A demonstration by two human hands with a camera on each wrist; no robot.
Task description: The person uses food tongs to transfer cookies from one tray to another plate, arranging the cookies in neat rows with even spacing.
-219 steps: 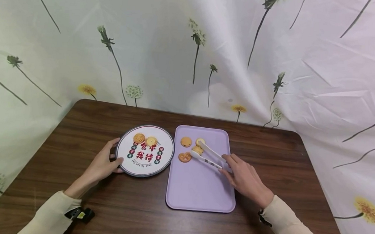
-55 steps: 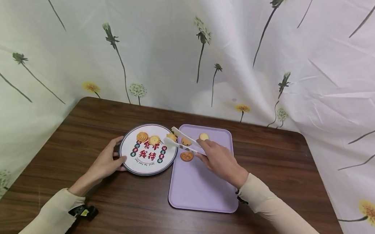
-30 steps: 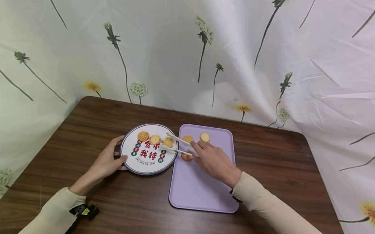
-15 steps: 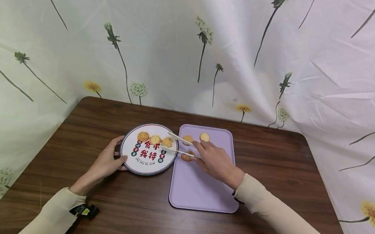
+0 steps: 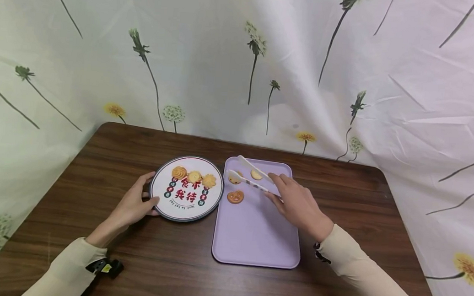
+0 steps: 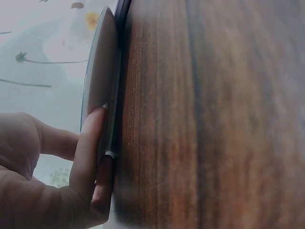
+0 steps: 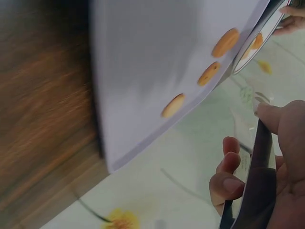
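My left hand (image 5: 136,200) grips the left rim of a round white plate (image 5: 183,210) with red lettering, thumb on top and fingers underneath in the left wrist view. A swirl cookie (image 5: 179,173), a pale round cookie (image 5: 194,177) and a flower-shaped cookie (image 5: 209,181) lie in a row on it. My right hand (image 5: 299,203) holds white tongs (image 5: 248,181), their arms spread and empty, over a purple tray (image 5: 255,241). On the tray are a pretzel-shaped cookie (image 5: 235,197), a pale round cookie (image 5: 255,175) and a dotted round cookie (image 5: 234,182), partly hidden by the tongs.
Plate and tray stand side by side on a dark wooden table (image 5: 163,262). A white cloth (image 5: 209,72) printed with dandelions hangs behind the far table edge. In the right wrist view the tray (image 7: 138,43) shows its three cookies.
The flower-shaped cookie went from the tray to the plate in the tongs, which let it go. My right hand and the tongs then moved back right over the tray. My left hand stayed.
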